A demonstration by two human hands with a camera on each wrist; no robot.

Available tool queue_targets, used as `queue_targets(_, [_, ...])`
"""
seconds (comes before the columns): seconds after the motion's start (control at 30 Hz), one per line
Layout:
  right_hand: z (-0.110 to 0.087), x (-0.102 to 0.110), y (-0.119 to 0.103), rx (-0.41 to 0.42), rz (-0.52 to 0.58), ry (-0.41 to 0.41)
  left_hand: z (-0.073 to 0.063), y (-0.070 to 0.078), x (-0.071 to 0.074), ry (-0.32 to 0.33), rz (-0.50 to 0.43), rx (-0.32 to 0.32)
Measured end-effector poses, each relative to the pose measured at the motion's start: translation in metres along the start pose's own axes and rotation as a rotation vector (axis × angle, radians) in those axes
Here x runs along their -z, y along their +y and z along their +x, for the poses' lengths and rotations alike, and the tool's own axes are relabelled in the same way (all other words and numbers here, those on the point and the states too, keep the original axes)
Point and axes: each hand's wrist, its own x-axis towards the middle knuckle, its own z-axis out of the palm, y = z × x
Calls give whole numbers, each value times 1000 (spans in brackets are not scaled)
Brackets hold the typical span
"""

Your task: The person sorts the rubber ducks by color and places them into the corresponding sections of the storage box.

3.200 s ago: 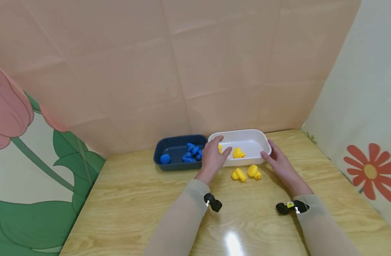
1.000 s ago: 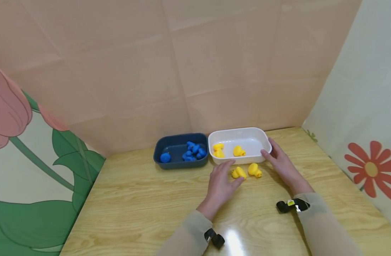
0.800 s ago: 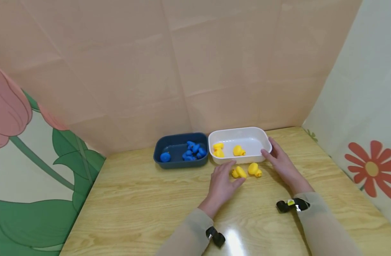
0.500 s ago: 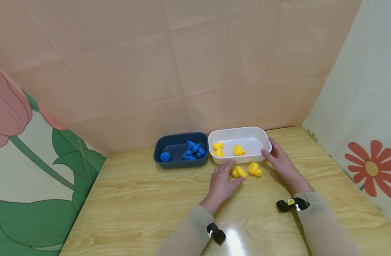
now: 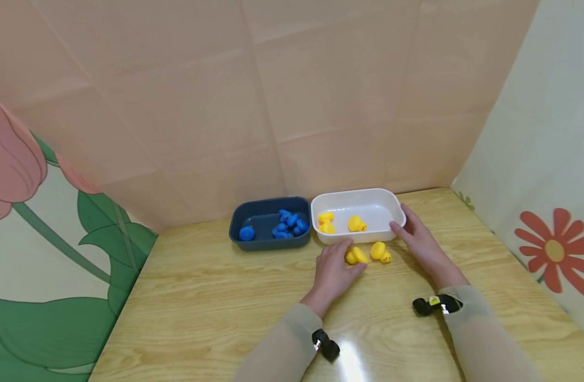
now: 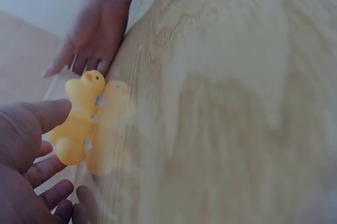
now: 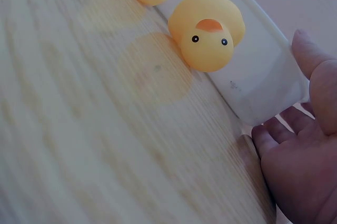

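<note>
On the table lies a yellow toy duck [image 5: 359, 255], between the thumb and fingers of my left hand [image 5: 331, 271]. In the left wrist view the thumb overlaps this duck [image 6: 71, 148], and the fingers are loosely bent and spread beside it. A second yellow duck [image 5: 380, 252] sits just to the right, in front of the white tray [image 5: 378, 237]. My right hand [image 5: 423, 246] holds that tray's right end, thumb over the rim and fingers against the outer wall. Inside the white tray are several yellow ducks [image 5: 356, 224], most at its left end.
A dark blue tray [image 5: 260, 245] stands against the white tray's left side, with several blue toys [image 5: 291, 218] inside. Both trays are close to the pink back wall [image 5: 201, 132]. The wooden table [image 5: 201, 297] extends toward me, and a flowered panel [image 5: 535, 185] rises at the right.
My left hand has come out of the white tray to the nearer yellow duck, leaving the ducks at the tray's left end uncovered. My right hand has stayed on the tray.
</note>
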Motion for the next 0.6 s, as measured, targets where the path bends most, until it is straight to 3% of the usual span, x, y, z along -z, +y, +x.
queue_targets(0.37, [2, -3, 4, 48, 56, 5, 1, 0, -1, -1, 49, 5])
queue_targets(0.6, [3, -3, 4, 26, 51, 1, 2, 1, -3, 11, 54, 13])
